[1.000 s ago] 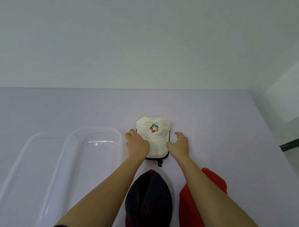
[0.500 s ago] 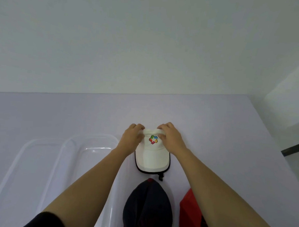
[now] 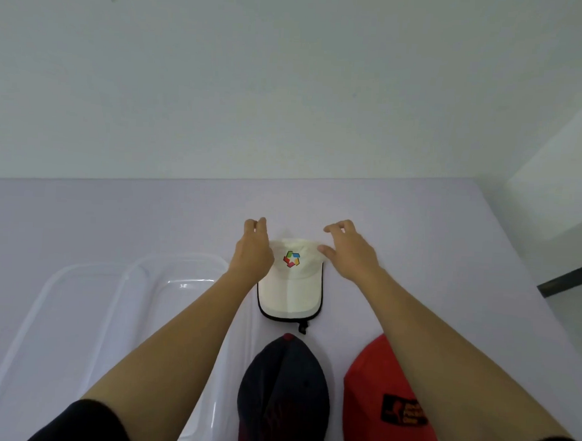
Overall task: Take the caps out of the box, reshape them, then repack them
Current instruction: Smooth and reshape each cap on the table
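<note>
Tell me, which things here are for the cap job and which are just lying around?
For the job: white cap, dark cap, red cap, clear box, clear tray beside it (perhaps its lid).
Just there: the table, the wall, a dark bar at the far right.

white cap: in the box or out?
Out. The white cap lies flat on the table, to the right of the clear box.
</note>
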`<state>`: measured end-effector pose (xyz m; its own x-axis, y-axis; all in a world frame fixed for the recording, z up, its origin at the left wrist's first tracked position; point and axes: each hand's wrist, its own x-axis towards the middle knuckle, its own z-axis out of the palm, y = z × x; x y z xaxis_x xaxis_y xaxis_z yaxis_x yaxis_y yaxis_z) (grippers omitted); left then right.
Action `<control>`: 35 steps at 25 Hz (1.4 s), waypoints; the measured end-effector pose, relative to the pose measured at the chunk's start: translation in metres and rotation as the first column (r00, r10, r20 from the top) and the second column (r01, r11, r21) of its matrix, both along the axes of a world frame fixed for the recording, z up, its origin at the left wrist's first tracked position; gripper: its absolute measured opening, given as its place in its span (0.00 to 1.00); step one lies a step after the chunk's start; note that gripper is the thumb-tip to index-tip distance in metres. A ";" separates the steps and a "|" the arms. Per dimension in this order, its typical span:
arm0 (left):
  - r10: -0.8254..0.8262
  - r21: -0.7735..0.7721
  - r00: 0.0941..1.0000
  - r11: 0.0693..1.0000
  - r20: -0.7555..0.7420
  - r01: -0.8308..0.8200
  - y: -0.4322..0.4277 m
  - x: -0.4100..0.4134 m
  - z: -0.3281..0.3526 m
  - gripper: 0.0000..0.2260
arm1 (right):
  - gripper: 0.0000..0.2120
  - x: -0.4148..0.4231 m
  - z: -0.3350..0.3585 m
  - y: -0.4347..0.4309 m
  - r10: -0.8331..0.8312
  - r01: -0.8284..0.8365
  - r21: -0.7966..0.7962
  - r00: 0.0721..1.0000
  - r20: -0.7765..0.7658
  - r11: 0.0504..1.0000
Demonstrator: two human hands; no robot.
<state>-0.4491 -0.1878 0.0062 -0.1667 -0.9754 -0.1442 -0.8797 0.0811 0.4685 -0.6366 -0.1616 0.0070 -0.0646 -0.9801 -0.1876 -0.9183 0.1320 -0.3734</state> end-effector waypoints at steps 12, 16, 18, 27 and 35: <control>0.104 0.289 0.935 0.957 -0.340 -0.001 0.120 -0.069 0.035 0.13 | 0.24 -0.128 0.025 0.148 -0.349 0.322 0.160 0.918 0.190 0.933; 0.188 0.628 0.903 0.771 -0.388 0.109 0.176 -0.094 0.003 0.14 | 0.25 -0.110 0.000 0.212 -0.433 0.234 0.523 0.851 0.299 0.820; 0.327 0.717 0.825 0.685 -0.461 0.129 0.191 -0.100 -0.012 0.16 | 0.22 -0.096 -0.013 0.227 -0.518 0.253 0.539 0.744 0.422 0.803; 0.451 0.663 0.704 0.747 -0.549 0.038 0.200 -0.096 -0.032 0.12 | 0.18 -0.096 -0.045 0.232 -0.561 0.384 0.414 0.479 0.675 0.825; 0.319 0.537 0.824 0.844 -0.467 -0.023 0.201 -0.103 -0.027 0.12 | 0.22 -0.099 -0.048 0.231 -0.569 0.393 0.417 0.485 0.664 0.820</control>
